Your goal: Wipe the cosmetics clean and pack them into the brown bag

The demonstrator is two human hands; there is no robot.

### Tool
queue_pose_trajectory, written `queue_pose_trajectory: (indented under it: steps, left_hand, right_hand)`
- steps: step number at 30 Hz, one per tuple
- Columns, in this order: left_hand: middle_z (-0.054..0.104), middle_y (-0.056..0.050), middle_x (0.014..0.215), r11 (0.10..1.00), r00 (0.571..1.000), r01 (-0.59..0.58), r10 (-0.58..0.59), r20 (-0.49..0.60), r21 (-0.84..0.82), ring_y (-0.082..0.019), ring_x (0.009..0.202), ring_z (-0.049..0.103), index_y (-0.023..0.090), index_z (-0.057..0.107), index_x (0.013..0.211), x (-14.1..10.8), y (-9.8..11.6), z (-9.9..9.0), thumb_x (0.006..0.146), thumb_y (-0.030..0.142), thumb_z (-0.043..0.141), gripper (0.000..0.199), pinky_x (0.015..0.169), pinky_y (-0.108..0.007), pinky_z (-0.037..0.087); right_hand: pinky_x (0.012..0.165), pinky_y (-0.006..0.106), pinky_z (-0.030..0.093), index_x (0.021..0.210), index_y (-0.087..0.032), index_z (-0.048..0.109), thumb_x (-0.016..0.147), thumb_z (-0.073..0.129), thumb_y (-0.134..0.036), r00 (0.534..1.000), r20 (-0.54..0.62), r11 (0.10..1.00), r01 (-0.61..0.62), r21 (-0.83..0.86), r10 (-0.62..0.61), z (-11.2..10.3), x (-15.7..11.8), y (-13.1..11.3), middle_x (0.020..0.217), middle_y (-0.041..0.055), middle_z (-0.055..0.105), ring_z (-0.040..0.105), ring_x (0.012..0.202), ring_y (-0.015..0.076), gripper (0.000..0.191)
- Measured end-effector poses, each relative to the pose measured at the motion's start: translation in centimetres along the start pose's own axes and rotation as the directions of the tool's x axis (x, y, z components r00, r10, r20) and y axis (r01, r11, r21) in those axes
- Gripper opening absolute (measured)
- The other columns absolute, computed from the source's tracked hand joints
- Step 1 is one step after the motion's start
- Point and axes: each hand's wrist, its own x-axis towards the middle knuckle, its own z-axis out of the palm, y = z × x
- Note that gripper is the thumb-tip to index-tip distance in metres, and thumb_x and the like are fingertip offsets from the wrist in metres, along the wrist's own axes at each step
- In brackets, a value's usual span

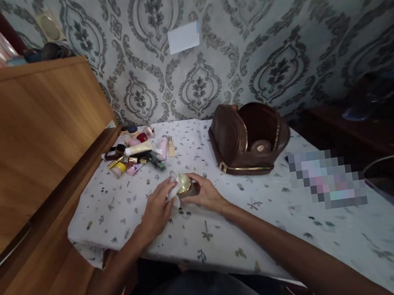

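Two sets of fingers meet at one small gold-lidded jar (184, 184) in the head view, over the near-middle part of the worktop (196, 229); whether the jar rests on the patterned cloth or is lifted, I cannot tell. The right fingers (201, 181) are moderately spread and curve round the jar's right side, the index finger toward the lid's far edge and the thumb lower, on the near side. The left fingers (163, 190) are bent and narrow, pinching a crumpled white wipe (175, 189) against the jar's left side; the wipe partly hides their tips.

Beyond the left fingers and to their left lies a crowded cluster of cosmetics: a cream tube (138, 148), a red-topped pot (141, 137), a yellow-banded jar (119, 169), a dark green item (155, 161) and, nearest straight ahead, a pink tube (164, 148). Beyond the right fingers and to their right, apart from them, a brown bag (230, 136) gapes unzipped, the bulkiest obstacle on that side. Farther right lies a pixelated item (326, 179). A wooden panel (40, 115) bounds the far left of the fingers, and a patterned wall (199, 86) rises ahead.
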Motion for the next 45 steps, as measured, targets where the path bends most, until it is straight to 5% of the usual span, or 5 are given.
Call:
queue_pose_trajectory:
  steps: [4,9,17,26,45]
  left_hand:
    - [0.051,-0.014,0.145,0.958,0.974,-0.224,0.212,0.084,0.18,-0.025,0.143,0.037,0.018,0.045,0.139,-0.4,0.8,0.6,0.084,-0.002,0.04,0.059,0.111,-0.047,0.042]
    - [0.044,-0.013,0.151,0.919,0.936,-0.264,0.172,0.307,0.292,-0.031,0.145,0.029,0.02,0.048,0.136,0.9,2.1,0.7,0.086,0.006,0.049,0.052,0.11,-0.053,0.04]
    - [0.052,-0.015,0.133,0.975,0.979,0.077,-0.113,0.171,0.208,-0.028,0.122,0.053,0.021,0.038,0.145,1.5,1.5,1.8,0.094,0.028,0.054,0.054,0.102,-0.047,0.047]
    - [0.068,-0.009,0.099,0.878,0.888,0.422,-0.45,0.089,0.228,-0.026,0.09,0.066,0.017,0.051,0.113,1.5,2.0,2.8,0.089,0.048,0.06,0.04,0.076,-0.035,0.052]
    - [0.06,-0.011,0.135,0.941,0.944,0.331,-0.331,0.015,-0.077,-0.026,0.123,0.058,0.016,0.051,0.135,1.3,1.0,3.8,0.081,0.034,0.068,0.059,0.105,-0.037,0.044]
  right_hand:
    - [0.085,0.038,0.051,0.105,-0.019,0.063,0.062,0.078,-0.028,0.995,-0.033,0.99,0.085,-0.115,-0.089,0.2,-0.2,0.3,0.101,0.0054,0.067,0.063,0.092,0.0241,0.046]
    - [0.082,0.04,0.051,0.097,-0.021,0.064,0.063,0.073,-0.026,0.987,-0.01,0.978,0.158,-0.138,-0.161,0.3,-0.3,0.6,0.097,0.0047,0.067,0.062,0.09,0.0258,0.035]
    - [0.082,0.038,0.05,0.1,-0.019,0.066,0.062,0.075,-0.026,0.991,0.016,0.968,0.136,-0.212,-0.136,0.0,-0.1,1.5,0.092,0.0039,0.066,0.06,0.087,0.0239,0.04]
    - [0.103,0.044,0.045,0.131,-0.02,0.056,0.066,0.075,-0.027,0.991,0.077,0.981,0.117,-0.155,-0.106,-0.3,-0.1,2.3,0.129,0.0106,0.063,0.06,0.116,0.0279,0.068]
    - [0.097,0.042,0.045,0.135,-0.02,0.054,0.078,0.068,-0.039,0.994,0.001,0.987,0.109,-0.122,-0.11,-1.1,0.1,2.5,0.112,0.0091,0.061,0.056,0.104,0.0248,0.062]
